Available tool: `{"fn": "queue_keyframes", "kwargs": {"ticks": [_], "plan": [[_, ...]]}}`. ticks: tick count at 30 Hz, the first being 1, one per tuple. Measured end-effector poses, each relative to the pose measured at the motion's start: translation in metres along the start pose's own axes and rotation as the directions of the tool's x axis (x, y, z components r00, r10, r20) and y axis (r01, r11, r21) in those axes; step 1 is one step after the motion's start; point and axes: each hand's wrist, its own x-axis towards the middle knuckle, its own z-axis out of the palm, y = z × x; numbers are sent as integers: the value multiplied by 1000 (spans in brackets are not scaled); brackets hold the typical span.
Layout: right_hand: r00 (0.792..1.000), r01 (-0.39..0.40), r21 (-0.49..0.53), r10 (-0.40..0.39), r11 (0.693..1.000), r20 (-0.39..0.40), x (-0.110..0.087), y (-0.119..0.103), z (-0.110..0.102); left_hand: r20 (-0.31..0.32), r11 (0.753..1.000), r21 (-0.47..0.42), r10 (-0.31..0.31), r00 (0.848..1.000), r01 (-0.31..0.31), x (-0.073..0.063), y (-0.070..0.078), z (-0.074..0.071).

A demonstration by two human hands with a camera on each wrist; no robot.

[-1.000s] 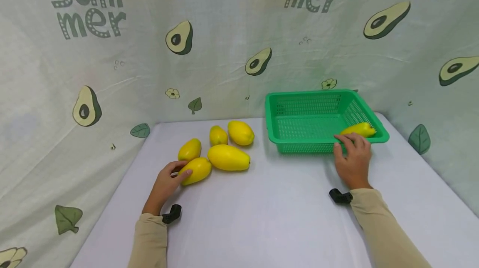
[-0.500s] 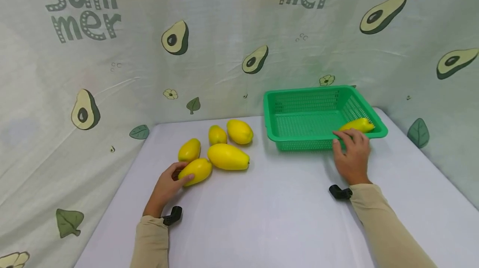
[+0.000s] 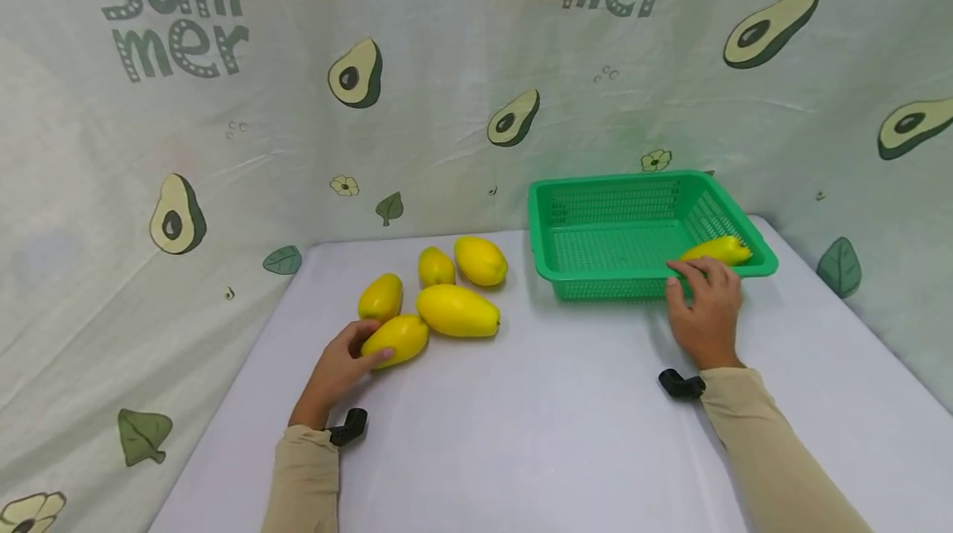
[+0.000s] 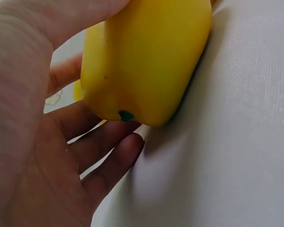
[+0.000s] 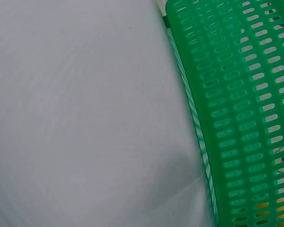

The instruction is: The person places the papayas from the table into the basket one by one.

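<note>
At the left of the table in the head view, my left hand [image 3: 346,359] holds a yellow mango [image 3: 398,340], thumb on the near side and fingers behind it. In the left wrist view the mango [image 4: 142,61] shows a dark green stem spot, and its underside is close over the white cloth. On the right, my right hand [image 3: 703,314] grips the front rim of a green plastic basket [image 3: 596,276], thumb outside and fingertips over the edge. Inside the basket, partly hidden by the rim and hand, lies a yellow fruit [image 3: 725,250] with a knobbed tip.
Several more yellow fruits lie behind and beside the held one: an oval one [image 3: 381,297], a small one [image 3: 435,266], a rounder one [image 3: 481,261] and a long papaya-like one [image 3: 457,311]. A printed curtain [image 3: 432,103] stands behind the table.
The mango and my left hand shift slightly to the right. My right hand stays at the basket rim; the whole view also sways a little.
</note>
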Motion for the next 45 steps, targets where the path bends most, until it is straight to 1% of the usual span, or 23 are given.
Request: {"fn": "queue_keyframes", "kwargs": {"ticks": [2,8,13,18,21,25,28,32,39,45], "plan": [[1000,-5,-2,5,1000,3,-1,0,0,11,1000,5,-11,1000,11,-1,-1,1],[1000,2,6,-2,1000,0,-1,0,0,40,997,76,-32,999,29,-2,-3,1],[1000,15,16,-15,1000,-12,1,0,0,39,997,73,-33,999,30,-1,0,0],[999,22,29,-21,999,-33,3,-2,0,27,999,36,-19,999,18,0,1,-2],[999,23,32,-22,999,-36,4,-2,0,4,1000,-3,-1,1000,1,1,2,-2],[999,21,31,-20,999,-40,5,-1,1,-26,999,-35,21,999,-22,2,3,-3],[999,22,30,-20,999,-40,4,0,2,-35,998,-63,13,999,-16,2,4,-2],[999,27,28,-26,999,-35,3,0,3,-48,993,-122,-3,999,-3,0,6,-3],[999,21,17,-20,1000,-31,2,1,2,-70,984,-179,12,997,-24,1,8,-2],[1000,10,17,-9,1000,-20,0,2,2,-108,977,-207,38,993,-60,0,8,2]]}}
